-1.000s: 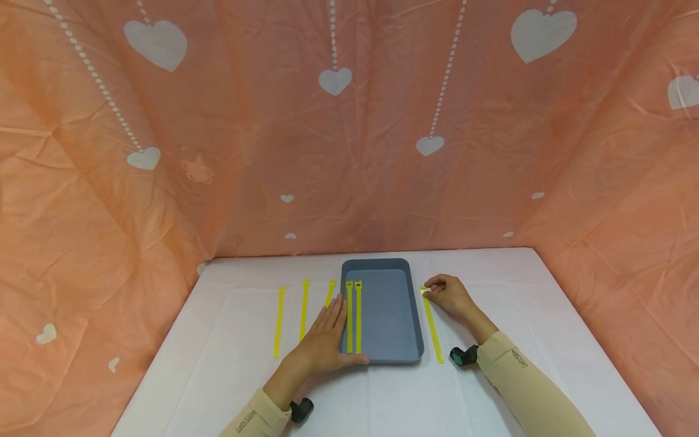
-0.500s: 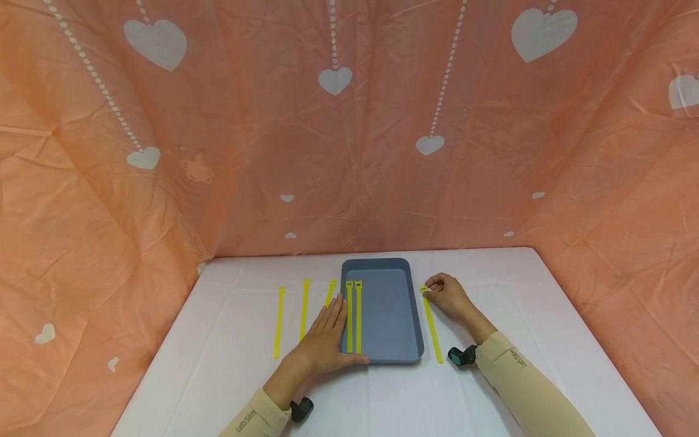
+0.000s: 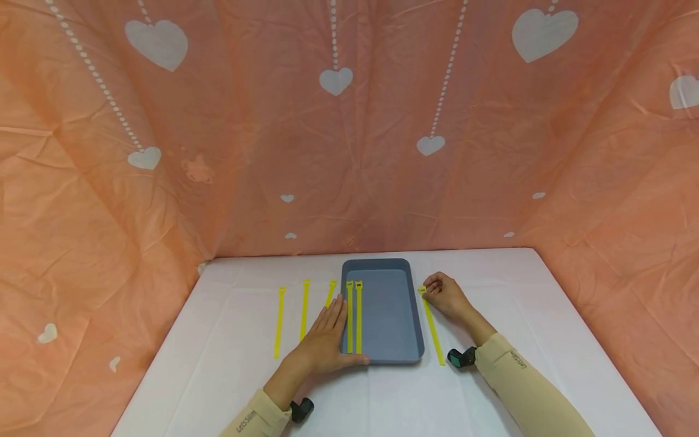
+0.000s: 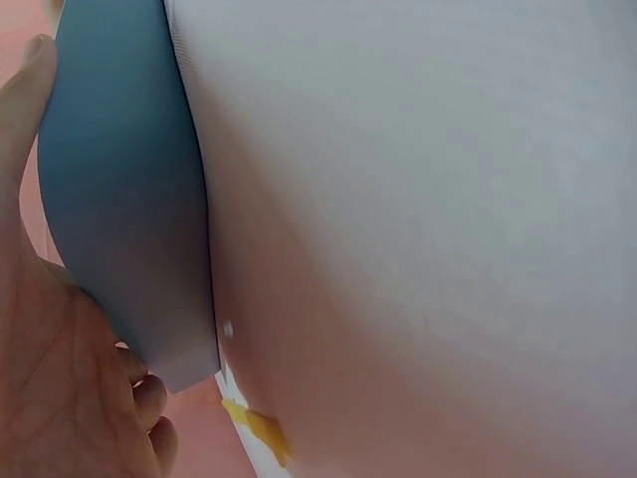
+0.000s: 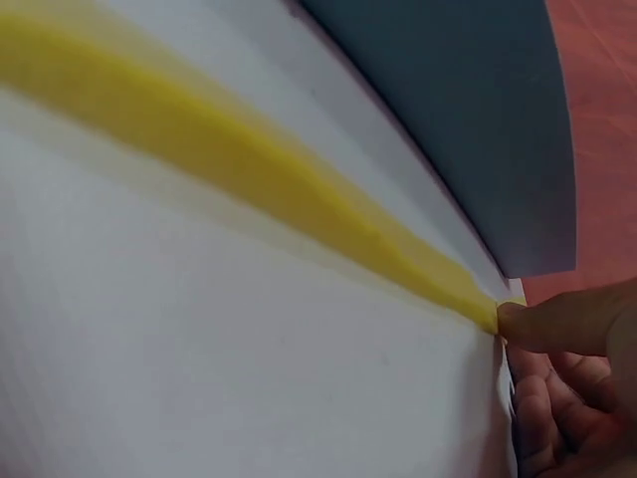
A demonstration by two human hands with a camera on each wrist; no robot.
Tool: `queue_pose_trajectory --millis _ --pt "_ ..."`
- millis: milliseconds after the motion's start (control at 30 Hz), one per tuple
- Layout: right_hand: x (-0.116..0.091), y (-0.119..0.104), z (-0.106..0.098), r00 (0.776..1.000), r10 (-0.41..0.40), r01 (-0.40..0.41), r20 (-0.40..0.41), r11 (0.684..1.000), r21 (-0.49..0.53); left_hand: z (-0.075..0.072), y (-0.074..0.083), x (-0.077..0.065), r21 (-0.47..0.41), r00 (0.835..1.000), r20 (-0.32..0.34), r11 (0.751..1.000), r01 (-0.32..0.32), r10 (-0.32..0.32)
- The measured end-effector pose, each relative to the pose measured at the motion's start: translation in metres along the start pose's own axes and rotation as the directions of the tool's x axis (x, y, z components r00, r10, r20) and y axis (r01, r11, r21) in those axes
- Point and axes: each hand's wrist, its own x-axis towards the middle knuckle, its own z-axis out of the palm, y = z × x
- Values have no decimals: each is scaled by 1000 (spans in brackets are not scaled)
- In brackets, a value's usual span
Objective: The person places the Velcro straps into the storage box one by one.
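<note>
In the head view, my left hand [image 3: 323,345] rests at the near left corner of a grey-blue tray [image 3: 390,360], fingers straight along its left side and thumb along its front edge. The tray's outer wall [image 4: 124,189] fills the left of the left wrist view. My right hand [image 3: 449,300] pinches the slotted head of a yellow cable strap [image 3: 434,329], right of the tray. From those fingertips the same strap [image 5: 299,189] runs back close over the white tabletop. Two yellow cable straps [image 3: 358,318] lie side by side inside the tray at its left.
Left of the tray lie a yellow strap [image 3: 280,321], a second strap [image 3: 304,309] and a third strap [image 3: 330,292] partly hidden by my left hand. All are on a white-covered table [image 3: 218,364]. An orange curtain with white hearts [image 3: 355,152] encloses the back and sides.
The strap in my right hand has shifted very slightly, its head a little to the left and its near end a little to the right. My left hand and the tray stay put.
</note>
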Motion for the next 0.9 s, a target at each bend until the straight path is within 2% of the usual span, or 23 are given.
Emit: queue_pose_trajectory --millis 167,400,600,767,900 --pt "0 -1 -1 999 33 -33 3 999 13 0 0 0 -9 1000 -2 1000 -4 3" --pt "0 0 -4 1000 4 -4 -10 1000 22 0 0 0 -6 1000 0 1000 2 -2" --pt "0 2 -8 1000 12 -12 -6 999 30 0 2 0 5 1000 4 1000 -1 1" --pt "-1 2 -11 998 59 -59 -10 998 -10 -2 3 0 5 1000 1 1000 0 0" --pt "-1 3 -13 997 78 -78 -2 997 27 -1 2 0 1 1000 4 1000 6 -6"
